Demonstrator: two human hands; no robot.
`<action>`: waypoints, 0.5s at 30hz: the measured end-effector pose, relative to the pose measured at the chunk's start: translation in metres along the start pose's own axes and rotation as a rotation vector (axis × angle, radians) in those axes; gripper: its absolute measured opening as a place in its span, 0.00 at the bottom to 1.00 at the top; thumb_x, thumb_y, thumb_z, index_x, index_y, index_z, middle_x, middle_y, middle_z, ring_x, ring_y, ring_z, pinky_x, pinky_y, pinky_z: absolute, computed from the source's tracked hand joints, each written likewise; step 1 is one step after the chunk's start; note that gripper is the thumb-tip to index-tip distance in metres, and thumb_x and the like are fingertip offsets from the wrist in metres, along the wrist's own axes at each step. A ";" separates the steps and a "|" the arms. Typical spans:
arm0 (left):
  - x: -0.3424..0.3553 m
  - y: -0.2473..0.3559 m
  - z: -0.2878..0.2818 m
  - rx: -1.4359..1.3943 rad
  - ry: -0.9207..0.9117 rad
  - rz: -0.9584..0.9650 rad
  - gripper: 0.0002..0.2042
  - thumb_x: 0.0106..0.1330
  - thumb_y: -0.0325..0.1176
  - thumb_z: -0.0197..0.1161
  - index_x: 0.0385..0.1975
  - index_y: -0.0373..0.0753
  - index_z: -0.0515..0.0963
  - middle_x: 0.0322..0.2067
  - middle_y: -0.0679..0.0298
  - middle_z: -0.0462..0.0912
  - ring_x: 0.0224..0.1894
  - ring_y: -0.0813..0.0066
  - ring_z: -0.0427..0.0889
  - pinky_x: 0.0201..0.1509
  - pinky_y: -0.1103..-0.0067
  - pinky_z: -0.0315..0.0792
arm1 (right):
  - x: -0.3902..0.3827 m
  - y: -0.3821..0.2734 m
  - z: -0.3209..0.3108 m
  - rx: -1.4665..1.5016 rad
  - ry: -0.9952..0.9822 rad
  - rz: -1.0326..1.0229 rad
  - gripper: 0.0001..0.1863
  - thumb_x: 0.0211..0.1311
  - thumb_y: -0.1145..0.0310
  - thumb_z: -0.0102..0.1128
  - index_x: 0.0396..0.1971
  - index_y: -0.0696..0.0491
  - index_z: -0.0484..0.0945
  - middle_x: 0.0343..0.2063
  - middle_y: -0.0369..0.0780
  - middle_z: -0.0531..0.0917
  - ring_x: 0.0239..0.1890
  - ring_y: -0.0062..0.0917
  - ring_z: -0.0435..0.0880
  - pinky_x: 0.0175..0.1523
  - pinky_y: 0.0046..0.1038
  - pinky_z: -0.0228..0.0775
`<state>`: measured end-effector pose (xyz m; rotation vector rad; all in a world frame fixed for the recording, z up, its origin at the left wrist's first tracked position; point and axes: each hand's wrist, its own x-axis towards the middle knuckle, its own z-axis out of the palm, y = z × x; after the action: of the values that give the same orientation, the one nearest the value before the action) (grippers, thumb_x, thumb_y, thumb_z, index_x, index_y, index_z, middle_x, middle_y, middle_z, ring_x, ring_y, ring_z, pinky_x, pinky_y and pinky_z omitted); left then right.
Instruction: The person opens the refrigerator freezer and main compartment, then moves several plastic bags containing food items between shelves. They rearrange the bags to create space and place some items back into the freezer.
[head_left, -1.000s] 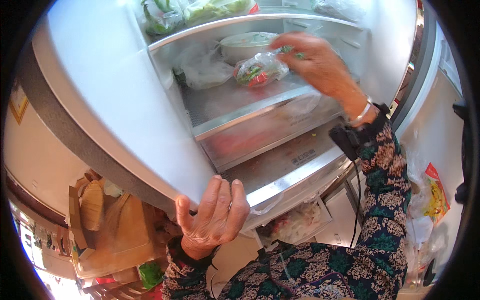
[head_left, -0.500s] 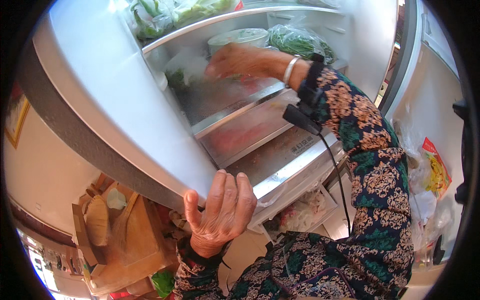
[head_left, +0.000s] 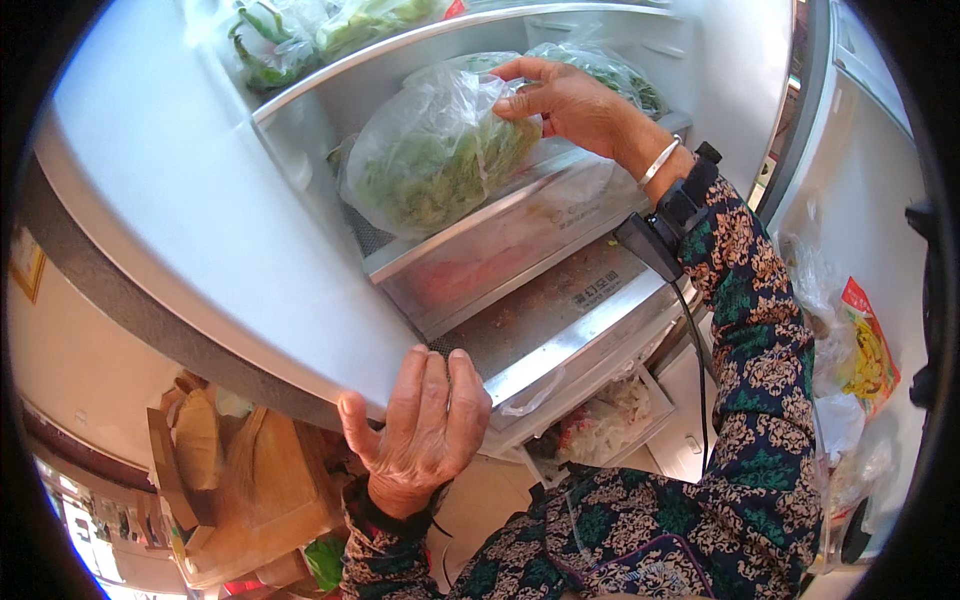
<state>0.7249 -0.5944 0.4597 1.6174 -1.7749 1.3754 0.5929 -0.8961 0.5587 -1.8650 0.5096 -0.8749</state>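
My right hand [head_left: 578, 108], with a silver bangle at its wrist, is closed on the top of a clear plastic bag of green leafy vegetables [head_left: 430, 175]. The bag sits at the front of a fridge shelf, its lower side over the shelf's front edge [head_left: 470, 228]. My left hand [head_left: 415, 440] has its fingers stretched out and holds nothing. Its fingertips are at the lower front edge of the fridge's left side [head_left: 290, 340]. Behind the right hand lies another bag of greens [head_left: 610, 75], partly covered by it.
Below the shelf is a clear drawer [head_left: 500, 260] with something red inside. A lower drawer of plastic bags [head_left: 615, 415] stands pulled out. More bagged vegetables [head_left: 370, 22] lie on the upper shelf. The open door [head_left: 860, 200] at right holds packets. A wooden table [head_left: 270, 490] stands lower left.
My right hand has moved right and slightly up, and the bag of greens is now in its grip at the shelf front. The view has shifted slightly; my left hand stays by the fridge edge.
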 end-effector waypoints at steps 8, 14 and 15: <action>0.002 0.000 -0.002 0.009 0.002 -0.014 0.08 0.57 0.34 0.64 0.36 0.48 0.84 0.31 0.75 0.84 0.47 0.77 0.84 0.77 0.46 0.35 | -0.013 -0.023 0.010 -0.559 0.065 -0.215 0.29 0.62 0.58 0.65 0.63 0.43 0.72 0.53 0.42 0.79 0.58 0.32 0.74 0.66 0.33 0.64; 0.005 0.000 -0.005 0.015 -0.003 -0.020 0.08 0.56 0.34 0.64 0.36 0.47 0.83 0.31 0.74 0.84 0.47 0.76 0.84 0.77 0.46 0.36 | -0.037 -0.035 0.043 -0.564 -0.075 -0.707 0.32 0.57 0.58 0.65 0.65 0.40 0.72 0.60 0.45 0.75 0.66 0.42 0.68 0.72 0.42 0.58; 0.005 0.000 -0.006 0.024 0.006 -0.015 0.08 0.57 0.34 0.64 0.36 0.47 0.83 0.31 0.74 0.84 0.47 0.76 0.84 0.76 0.46 0.36 | -0.039 -0.035 0.053 -0.604 -0.164 -0.630 0.32 0.56 0.60 0.65 0.64 0.40 0.72 0.61 0.46 0.74 0.64 0.43 0.70 0.70 0.42 0.61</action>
<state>0.7215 -0.5920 0.4666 1.6334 -1.7458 1.3988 0.6069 -0.8230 0.5628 -2.7056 0.0639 -1.0253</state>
